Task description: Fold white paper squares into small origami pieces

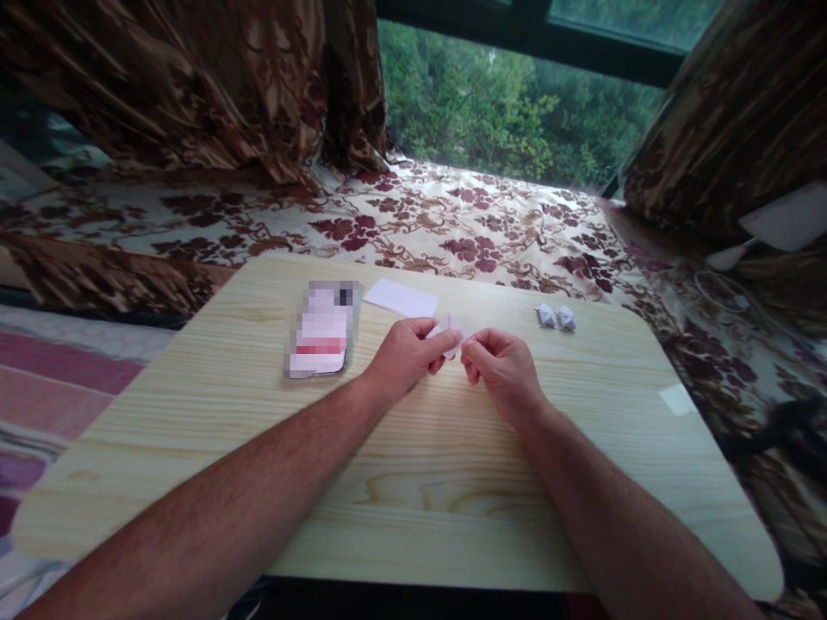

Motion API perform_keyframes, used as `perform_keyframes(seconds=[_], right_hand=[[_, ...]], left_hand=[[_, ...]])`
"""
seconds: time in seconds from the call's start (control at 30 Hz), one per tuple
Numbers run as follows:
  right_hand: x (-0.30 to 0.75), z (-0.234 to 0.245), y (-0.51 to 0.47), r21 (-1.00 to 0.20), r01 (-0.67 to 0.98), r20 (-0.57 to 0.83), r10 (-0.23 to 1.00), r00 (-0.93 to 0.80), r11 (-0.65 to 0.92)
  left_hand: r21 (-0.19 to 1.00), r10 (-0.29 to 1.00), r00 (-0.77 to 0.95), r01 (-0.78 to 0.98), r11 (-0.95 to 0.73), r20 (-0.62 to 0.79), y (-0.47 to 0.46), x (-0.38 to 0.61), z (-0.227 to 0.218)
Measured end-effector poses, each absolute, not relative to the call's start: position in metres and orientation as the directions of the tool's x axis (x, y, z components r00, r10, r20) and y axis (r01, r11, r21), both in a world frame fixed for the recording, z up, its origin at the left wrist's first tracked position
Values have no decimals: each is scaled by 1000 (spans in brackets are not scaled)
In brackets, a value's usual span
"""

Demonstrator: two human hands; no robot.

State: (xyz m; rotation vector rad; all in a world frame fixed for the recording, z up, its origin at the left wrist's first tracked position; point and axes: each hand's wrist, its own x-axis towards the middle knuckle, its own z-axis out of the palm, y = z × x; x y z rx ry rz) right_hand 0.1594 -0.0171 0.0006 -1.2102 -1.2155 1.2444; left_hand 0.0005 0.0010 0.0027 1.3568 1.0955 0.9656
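Observation:
Between my hands, a small folded piece of white paper (448, 325) is held above the middle of the table. My left hand (410, 355) pinches it from the left, thumb on top. At its right edge, my right hand (499, 366) is closed with thumb and forefinger pressed together on the paper's corner. Just behind my left hand lies a flat stack of white paper (401, 298). To the left rests a phone (320, 327), its screen blurred by blocks. Two small folded paper shapes (556, 318) sit side by side at the right rear.
The pale wood-grain table (452, 499) has rounded corners. A whitish patch (677, 399) shows near its right edge. Beyond it are a flower-patterned cloth (478, 220), brown curtains (258, 86) and a window (491, 112). A white cable (720, 293) lies at the right.

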Motion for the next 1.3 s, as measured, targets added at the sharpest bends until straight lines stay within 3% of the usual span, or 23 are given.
perform_keyframes(seconds=[0.3, 0.6, 0.87, 1.3], right_hand=[[158, 4, -18, -999, 21, -27, 999, -35, -26], [163, -2, -17, -997, -65, -31, 999, -36, -34], [160, 2, -18, -998, 61, -25, 1000, -12, -24], [161, -1, -17, -989, 144, 36, 999, 3, 35]], left_hand=[[985, 978, 205, 171, -3, -32, 0, 0, 3], [983, 981, 190, 186, -4, -32, 0, 1, 5], [943, 988, 150, 319, -90, 43, -4, 4, 15], [923, 986, 152, 366, -121, 69, -3, 4, 9]])
